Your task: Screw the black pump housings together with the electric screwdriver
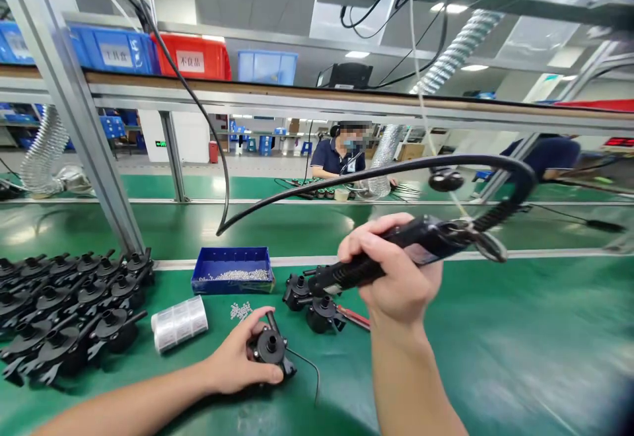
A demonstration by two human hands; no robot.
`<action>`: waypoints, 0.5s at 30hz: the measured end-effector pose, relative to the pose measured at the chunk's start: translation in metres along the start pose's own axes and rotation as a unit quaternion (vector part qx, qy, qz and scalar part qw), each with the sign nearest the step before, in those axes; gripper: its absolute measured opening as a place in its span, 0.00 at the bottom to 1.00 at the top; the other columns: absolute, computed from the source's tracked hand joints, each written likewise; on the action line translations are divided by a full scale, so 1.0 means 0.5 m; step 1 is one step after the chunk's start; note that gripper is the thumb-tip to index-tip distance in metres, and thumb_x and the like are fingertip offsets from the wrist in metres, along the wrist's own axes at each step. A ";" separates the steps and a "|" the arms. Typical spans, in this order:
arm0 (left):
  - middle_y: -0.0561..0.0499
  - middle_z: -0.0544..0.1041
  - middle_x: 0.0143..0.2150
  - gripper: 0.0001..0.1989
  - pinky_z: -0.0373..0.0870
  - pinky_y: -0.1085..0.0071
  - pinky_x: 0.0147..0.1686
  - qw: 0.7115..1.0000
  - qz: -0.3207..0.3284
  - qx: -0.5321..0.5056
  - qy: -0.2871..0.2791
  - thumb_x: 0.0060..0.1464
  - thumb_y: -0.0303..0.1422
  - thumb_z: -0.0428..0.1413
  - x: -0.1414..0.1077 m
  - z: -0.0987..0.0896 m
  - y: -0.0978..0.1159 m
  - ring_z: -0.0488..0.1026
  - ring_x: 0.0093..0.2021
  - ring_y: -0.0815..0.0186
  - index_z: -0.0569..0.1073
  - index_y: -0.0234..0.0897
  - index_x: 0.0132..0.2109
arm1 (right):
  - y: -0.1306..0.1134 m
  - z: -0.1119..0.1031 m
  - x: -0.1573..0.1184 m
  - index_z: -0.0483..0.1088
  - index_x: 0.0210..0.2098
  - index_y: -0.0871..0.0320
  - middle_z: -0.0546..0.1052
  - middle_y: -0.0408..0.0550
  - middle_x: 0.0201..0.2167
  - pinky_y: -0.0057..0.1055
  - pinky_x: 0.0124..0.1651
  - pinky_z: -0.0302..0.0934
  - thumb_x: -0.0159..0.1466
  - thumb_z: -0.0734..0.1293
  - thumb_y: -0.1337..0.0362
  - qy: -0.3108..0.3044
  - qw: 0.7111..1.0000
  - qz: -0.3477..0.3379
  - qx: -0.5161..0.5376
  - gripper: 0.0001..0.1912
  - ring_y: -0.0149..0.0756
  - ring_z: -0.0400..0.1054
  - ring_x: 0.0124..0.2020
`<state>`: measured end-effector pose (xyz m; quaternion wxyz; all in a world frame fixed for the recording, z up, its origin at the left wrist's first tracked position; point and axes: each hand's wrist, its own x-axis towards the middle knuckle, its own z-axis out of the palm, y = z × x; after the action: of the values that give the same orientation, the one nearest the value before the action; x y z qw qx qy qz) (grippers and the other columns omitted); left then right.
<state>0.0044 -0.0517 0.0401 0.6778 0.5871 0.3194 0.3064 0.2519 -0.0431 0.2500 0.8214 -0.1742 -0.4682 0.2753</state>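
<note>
My left hand (242, 357) is closed round a small black pump (271, 345) that rests on the green bench, its round spout facing up. A thin dark wire trails from the pump to the right. Raised over the bench, my right hand (396, 267) grips a black corded electric screwdriver (366, 265), tilted with its front end to the lower left. That front end is level with two more black pumps (324, 312) standing behind. A red-handled tool (354, 318) lies beside them. Small silver screws (241, 311) lie in a loose pile just beyond my left fingers.
A blue bin (232, 285) of small metal parts stands behind the pile. A roll of labels (179, 324) lies left of it. Rows of black pumps (59, 317) cover the far left. The screwdriver's cable (347, 178) loops overhead. A person (341, 152) sits across the bench.
</note>
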 end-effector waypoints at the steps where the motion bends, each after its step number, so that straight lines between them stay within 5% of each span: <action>1: 0.46 0.77 0.56 0.65 0.79 0.61 0.49 1.000 0.011 0.001 0.011 0.47 0.48 0.83 0.007 0.009 0.004 0.80 0.50 0.57 0.54 0.47 0.80 | -0.008 -0.006 0.008 0.77 0.34 0.56 0.77 0.38 0.23 0.29 0.25 0.73 0.59 0.78 0.71 0.017 1.000 -0.015 0.006 0.07 0.35 0.75 0.20; 7: 0.38 0.79 0.66 0.50 0.83 0.57 0.53 0.995 0.037 0.035 0.088 0.51 0.49 0.79 0.103 0.071 0.027 0.81 0.59 0.49 0.64 0.44 0.73 | -0.021 -0.009 0.025 0.77 0.33 0.56 0.76 0.39 0.22 0.30 0.24 0.72 0.58 0.78 0.69 0.032 0.998 -0.046 0.032 0.08 0.36 0.74 0.19; 10: 0.34 0.83 0.62 0.55 0.83 0.48 0.59 0.992 0.046 0.046 0.109 0.48 0.46 0.80 0.171 0.080 0.020 0.83 0.59 0.45 0.62 0.38 0.75 | -0.024 -0.010 0.020 0.77 0.34 0.56 0.76 0.39 0.22 0.30 0.24 0.72 0.59 0.79 0.69 0.022 0.998 -0.046 0.029 0.08 0.36 0.74 0.20; 15: 0.29 0.67 0.82 0.67 0.64 0.41 0.81 0.986 0.074 0.041 0.145 0.42 0.41 0.82 0.233 0.094 0.010 0.69 0.79 0.37 0.58 0.38 0.83 | -0.042 -0.030 0.005 0.78 0.35 0.56 0.77 0.40 0.25 0.31 0.27 0.73 0.60 0.80 0.70 0.038 0.998 -0.043 0.018 0.09 0.35 0.73 0.22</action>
<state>0.1122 0.0126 0.0415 0.5752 0.5858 0.3824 0.4239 0.2718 -0.0588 0.2557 0.8525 -0.1497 -0.4389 0.2413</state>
